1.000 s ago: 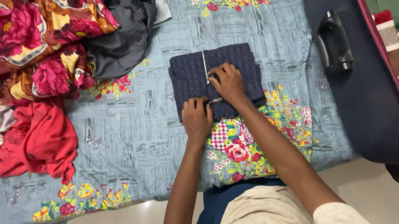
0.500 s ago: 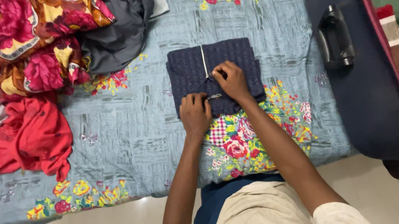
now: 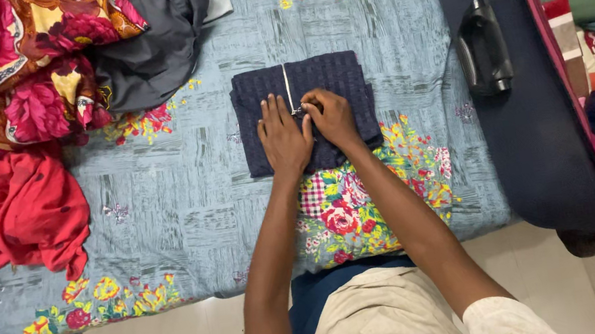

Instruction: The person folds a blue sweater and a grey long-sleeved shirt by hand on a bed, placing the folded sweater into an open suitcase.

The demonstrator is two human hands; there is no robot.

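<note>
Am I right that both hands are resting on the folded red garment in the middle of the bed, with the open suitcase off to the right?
Not quite: the folded garment under the left hand and right hand is dark navy, not red. The red clothing lies loose at the left. The head view shows this; the open suitcase is indeed at the right of the bed.

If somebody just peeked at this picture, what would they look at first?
Probably the two hands, left and right, pressing side by side on the folded dark navy knitted garment in the middle of the grey-blue flowered bedsheet. Next, the bright heap of red and floral clothes at the upper left, and the open dark blue suitcase on the right.
</note>
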